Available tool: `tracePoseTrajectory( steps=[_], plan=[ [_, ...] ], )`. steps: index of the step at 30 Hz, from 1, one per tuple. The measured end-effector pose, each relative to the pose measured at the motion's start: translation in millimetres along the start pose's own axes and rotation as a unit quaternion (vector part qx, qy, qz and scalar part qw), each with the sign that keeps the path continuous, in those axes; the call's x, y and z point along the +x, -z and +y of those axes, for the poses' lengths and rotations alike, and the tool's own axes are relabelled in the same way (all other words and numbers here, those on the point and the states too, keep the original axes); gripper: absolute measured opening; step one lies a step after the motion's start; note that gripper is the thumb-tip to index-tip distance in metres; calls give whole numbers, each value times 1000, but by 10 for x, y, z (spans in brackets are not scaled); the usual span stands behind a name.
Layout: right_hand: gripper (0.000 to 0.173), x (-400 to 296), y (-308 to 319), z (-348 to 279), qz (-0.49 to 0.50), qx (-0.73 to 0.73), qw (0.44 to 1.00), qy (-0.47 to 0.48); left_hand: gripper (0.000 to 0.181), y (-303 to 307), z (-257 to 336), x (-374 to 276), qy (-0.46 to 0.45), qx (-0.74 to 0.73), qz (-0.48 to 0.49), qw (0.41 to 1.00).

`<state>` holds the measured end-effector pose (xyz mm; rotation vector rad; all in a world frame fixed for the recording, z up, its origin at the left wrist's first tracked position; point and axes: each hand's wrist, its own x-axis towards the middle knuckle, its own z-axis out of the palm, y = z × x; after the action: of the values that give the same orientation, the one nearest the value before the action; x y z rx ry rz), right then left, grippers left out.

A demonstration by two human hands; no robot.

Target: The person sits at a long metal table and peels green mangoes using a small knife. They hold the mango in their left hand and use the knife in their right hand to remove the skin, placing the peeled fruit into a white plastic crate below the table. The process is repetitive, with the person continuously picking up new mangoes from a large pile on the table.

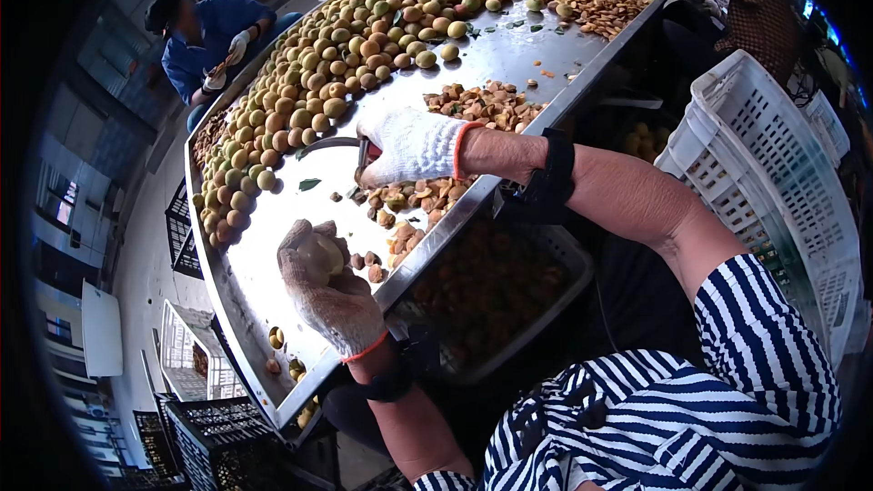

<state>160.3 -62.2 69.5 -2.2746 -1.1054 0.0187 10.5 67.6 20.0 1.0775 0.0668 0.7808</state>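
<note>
My left hand (pixel 331 310), in a stained knit glove, grips a pale yellow-green fruit (pixel 322 256), seemingly an apricot, over the near part of the metal table (pixel 256 279). In a whiter glove, my right hand (pixel 416 146) is closed around the red handle (pixel 373 150) of a tool. A dark curved piece (pixel 327 144), perhaps its blade, reaches left from the fist; the fingers partly hide it. Brown apricot pits or pieces (pixel 426 198) lie under and beside my right hand. Several dark pits (pixel 365 260) rest just right of my left hand.
Whole apricots (pixel 382 48) are heaped along the table's far side. More brown pieces form piles (pixel 487 106) near the raised metal rim (pixel 470 208). White plastic crates (pixel 771 150) stand at right, black crates (pixel 218 443) at lower left. Two people (pixel 211 48) (pixel 750 7) work around the table.
</note>
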Motion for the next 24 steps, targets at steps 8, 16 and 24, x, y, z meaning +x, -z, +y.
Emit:
tracePoseTrajectory(
  steps=[8,16,24],
  plan=[
    [44,232,450,33,28,-46,997,-50,21,-212,219,-280,9,224,-261,939],
    [24,1330,127,239,42,-150,987,-40,26,36,155,-89,97,149,-88,980],
    [25,2083,-585,455,-22,-192,979,-68,25,103,110,30,144,164,-77,973]
  ],
)
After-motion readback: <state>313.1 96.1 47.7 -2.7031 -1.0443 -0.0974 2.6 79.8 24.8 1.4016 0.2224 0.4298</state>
